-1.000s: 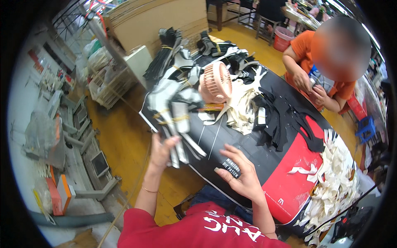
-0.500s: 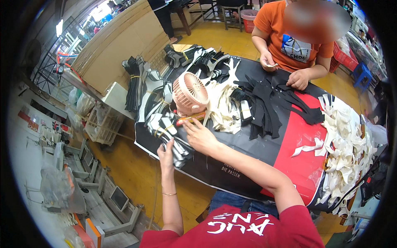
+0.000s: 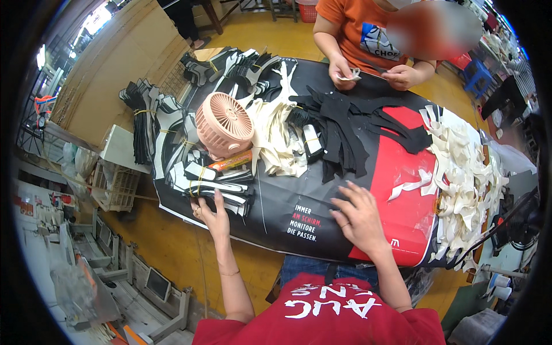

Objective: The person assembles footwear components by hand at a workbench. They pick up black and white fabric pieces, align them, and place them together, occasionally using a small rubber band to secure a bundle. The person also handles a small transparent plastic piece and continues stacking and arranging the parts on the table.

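Observation:
My left hand [image 3: 211,214] lies at the near left edge of the table, fingers spread against a banded bundle of black-and-white cut pieces [image 3: 210,187]. My right hand [image 3: 357,217] rests flat and open on the black and red table cover [image 3: 299,218], holding nothing. A pink desk fan [image 3: 223,126] stands just beyond the bundle, with an orange tube [image 3: 231,163] at its foot.
Piles of white cut pieces [image 3: 276,138] and black cut pieces [image 3: 345,129] fill the middle; more white pieces [image 3: 466,184] heap at the right edge. A person in an orange shirt [image 3: 368,40] works across the table. Black bundles [image 3: 141,123] and a wire basket [image 3: 115,184] stand left.
My right hand has drawn back from the fan to the near table cover and lies flat. My left hand has stayed at the bundle.

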`<state>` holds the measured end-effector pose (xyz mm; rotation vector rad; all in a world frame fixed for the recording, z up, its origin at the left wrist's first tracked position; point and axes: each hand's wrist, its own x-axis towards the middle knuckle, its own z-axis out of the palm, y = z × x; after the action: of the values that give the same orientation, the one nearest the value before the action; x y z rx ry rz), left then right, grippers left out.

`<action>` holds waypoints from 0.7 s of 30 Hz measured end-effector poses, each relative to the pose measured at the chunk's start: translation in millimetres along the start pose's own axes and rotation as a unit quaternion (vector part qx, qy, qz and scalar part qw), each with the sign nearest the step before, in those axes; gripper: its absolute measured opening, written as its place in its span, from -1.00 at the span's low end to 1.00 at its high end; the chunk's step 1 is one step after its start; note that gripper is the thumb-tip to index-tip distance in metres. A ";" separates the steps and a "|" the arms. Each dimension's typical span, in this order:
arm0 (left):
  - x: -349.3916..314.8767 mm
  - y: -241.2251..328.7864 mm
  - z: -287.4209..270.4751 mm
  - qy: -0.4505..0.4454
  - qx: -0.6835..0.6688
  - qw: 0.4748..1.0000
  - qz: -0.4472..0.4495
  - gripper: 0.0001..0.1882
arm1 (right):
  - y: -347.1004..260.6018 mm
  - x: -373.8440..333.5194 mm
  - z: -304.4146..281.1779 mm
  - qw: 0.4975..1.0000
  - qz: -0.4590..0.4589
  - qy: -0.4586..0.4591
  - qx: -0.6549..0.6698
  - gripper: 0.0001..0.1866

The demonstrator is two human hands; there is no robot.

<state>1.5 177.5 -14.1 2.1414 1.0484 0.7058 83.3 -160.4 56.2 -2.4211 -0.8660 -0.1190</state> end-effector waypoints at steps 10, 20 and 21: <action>-102.2 69.5 16.6 0.067 -0.095 0.960 0.256 -0.18 | 1.8 104.7 -52.3 0.991 -0.077 0.105 0.036 -0.62; -101.6 85.8 52.4 -0.119 -0.050 0.956 0.262 -0.61 | -7.3 359.0 39.5 0.982 -0.182 -0.043 0.003 0.14; -101.4 86.8 52.5 -0.123 -0.047 0.958 0.256 -0.64 | -10.2 371.2 55.1 0.987 -0.148 -0.059 -0.013 0.21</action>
<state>25.1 36.4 -2.3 2.3603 0.3172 0.6766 363.8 82.8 111.6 -2.3278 -1.2835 -0.0987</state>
